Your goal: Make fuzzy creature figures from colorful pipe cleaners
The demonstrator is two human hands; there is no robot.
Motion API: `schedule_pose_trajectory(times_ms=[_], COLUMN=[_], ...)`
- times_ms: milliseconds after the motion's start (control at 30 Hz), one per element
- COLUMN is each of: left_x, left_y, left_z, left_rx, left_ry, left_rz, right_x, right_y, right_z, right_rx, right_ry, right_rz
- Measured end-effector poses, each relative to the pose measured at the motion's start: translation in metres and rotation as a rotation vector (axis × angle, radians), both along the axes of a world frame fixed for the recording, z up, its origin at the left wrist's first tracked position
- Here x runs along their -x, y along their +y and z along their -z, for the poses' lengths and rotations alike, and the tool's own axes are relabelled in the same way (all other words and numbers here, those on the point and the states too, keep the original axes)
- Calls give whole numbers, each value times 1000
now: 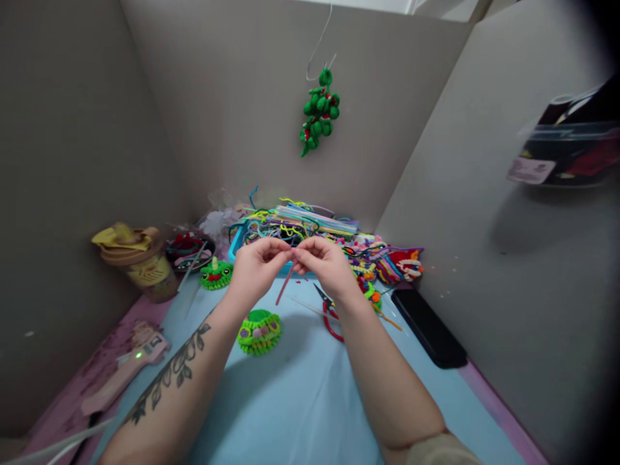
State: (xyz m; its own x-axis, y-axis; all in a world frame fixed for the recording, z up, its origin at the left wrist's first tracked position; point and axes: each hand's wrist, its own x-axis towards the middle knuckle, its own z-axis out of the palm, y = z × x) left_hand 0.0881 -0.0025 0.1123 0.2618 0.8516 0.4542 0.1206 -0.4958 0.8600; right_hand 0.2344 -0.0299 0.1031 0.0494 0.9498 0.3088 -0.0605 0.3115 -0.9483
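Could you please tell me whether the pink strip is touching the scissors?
Apart. The head view shows the pink strip's lower end hanging free, with blue mat visible between it and the scissors.

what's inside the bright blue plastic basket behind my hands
Tangled multicoloured fuzzy strands; their pile hides the bottom of the blue basket. Your left hand and right hand cover part of its front.

Mid-frame: strip (285, 289) between left hand (254, 265) and right hand (329, 265); tray (233, 248) of strands (312, 221) behind. Below, on table (285, 407): craft piece (260, 334), scissors (326, 318) to its right. Lower left: glue gun (126, 378), cup (150, 270) behind. Lower right: phone (429, 326).
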Motion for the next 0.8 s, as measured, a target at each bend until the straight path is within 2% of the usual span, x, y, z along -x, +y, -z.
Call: schedule_pose_trajectory(times_ms=[233, 433, 567, 600, 633, 733, 767, 800], left_x=[-6, -11, -9, -10, -12, -20, -23, -26], left_y=[-5, -1, -12, -17, -23, -32, -31, -29], left_z=[5, 7, -1, -3, -4, 1, 4, 8], left_rx=[-36, 63, -64, -55, -3, 287, 346, 368], left_ry=[25, -79, -69, -52, -21, 181, 211, 188], left_rz=[-68, 39, -139, -120, -29, 467, 544, 526], right_x=[3, 3, -1, -2, -2, -1, -1, 0], right_y=[2, 4, 10, 11, 12, 13, 13, 13], right_z=[3, 7, 11, 11, 12, 12, 11, 11], right_rx=[-13, -61, -78, -75, -69, -62, -62, -61], right_ry=[16, -27, 64, 107, 147, 230, 252, 275], right_rz=[64, 218, 329, 353, 370, 375, 369, 362])
